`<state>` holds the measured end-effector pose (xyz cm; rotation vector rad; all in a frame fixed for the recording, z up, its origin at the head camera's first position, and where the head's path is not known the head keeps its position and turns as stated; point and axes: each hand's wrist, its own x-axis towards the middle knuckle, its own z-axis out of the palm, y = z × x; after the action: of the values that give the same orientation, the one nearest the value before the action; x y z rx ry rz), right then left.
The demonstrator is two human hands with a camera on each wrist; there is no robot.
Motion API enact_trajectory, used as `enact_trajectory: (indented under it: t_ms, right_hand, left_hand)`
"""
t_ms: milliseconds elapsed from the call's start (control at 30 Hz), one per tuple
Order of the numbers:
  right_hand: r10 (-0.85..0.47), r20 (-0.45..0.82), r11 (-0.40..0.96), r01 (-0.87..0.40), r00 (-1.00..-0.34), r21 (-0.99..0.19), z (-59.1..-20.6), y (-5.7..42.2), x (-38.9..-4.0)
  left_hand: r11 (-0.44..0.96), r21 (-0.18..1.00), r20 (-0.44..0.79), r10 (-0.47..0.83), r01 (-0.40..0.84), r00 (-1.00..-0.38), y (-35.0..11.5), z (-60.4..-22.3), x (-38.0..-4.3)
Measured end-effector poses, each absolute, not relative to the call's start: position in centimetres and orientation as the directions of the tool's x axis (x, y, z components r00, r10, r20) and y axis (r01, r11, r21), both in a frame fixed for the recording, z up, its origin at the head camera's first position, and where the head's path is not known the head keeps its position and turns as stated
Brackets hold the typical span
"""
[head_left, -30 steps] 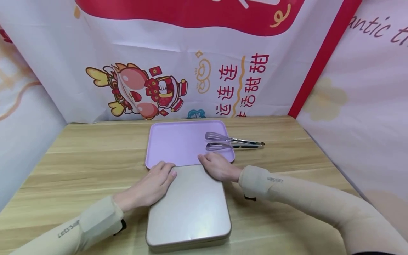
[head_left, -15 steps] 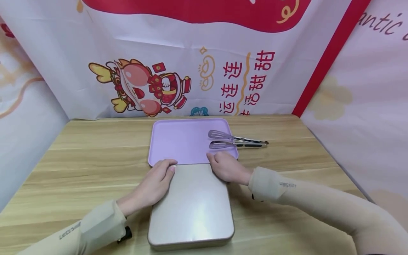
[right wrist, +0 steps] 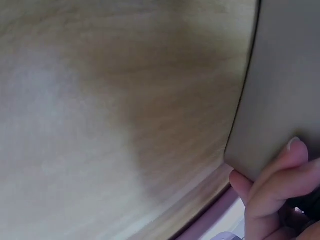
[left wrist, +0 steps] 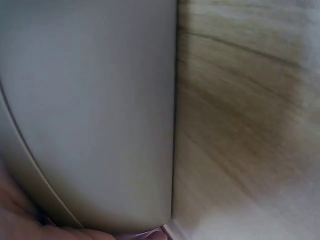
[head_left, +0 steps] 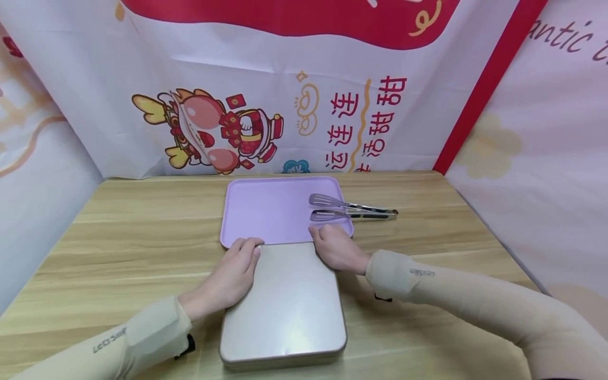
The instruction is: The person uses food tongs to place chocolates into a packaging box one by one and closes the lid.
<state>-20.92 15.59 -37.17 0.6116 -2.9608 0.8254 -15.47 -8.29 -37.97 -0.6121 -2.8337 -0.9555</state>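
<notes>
A flat silver metal tin [head_left: 285,301] with rounded corners lies lidded on the table. My left hand [head_left: 230,277] grips its far left corner, the thumb near the top edge. My right hand [head_left: 337,249] holds the far right corner with curled fingers, which the right wrist view shows bent against the tin's side [right wrist: 285,95]. In the left wrist view the tin's side wall [left wrist: 100,110] fills the left half, and only parts of fingers [left wrist: 75,233] appear at the bottom. Just beyond the tin is a purple tray [head_left: 266,206].
Metal slotted tongs [head_left: 351,208] lie with their heads over the tray's right side and the handles out on the wooden table [head_left: 142,227]. A printed cloth backdrop [head_left: 380,42] stands along the table's back edge, with cloth walls at both sides.
The head view has shifted slightly. My left thumb has moved a little towards the tin's far left corner. The tin, tray and tongs keep about the same places.
</notes>
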Motion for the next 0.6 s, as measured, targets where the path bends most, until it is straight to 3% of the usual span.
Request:
enact_trajectory:
  t_ms: [400,600]
  right_hand:
    - [-0.37,0.164,0.767,-0.4,-0.915,-0.502,-37.71,15.3,-21.56]
    - [-0.314,0.118,0.782,-0.327,-0.942,-0.531,-37.52,15.44,-20.82]
  left_hand:
    - [0.721,0.574,0.246,0.301,0.389,-0.921,-8.3,-38.17,-15.79]
    - [0.67,0.634,0.255,0.29,0.386,-0.922,-8.32,-37.83,-15.81]
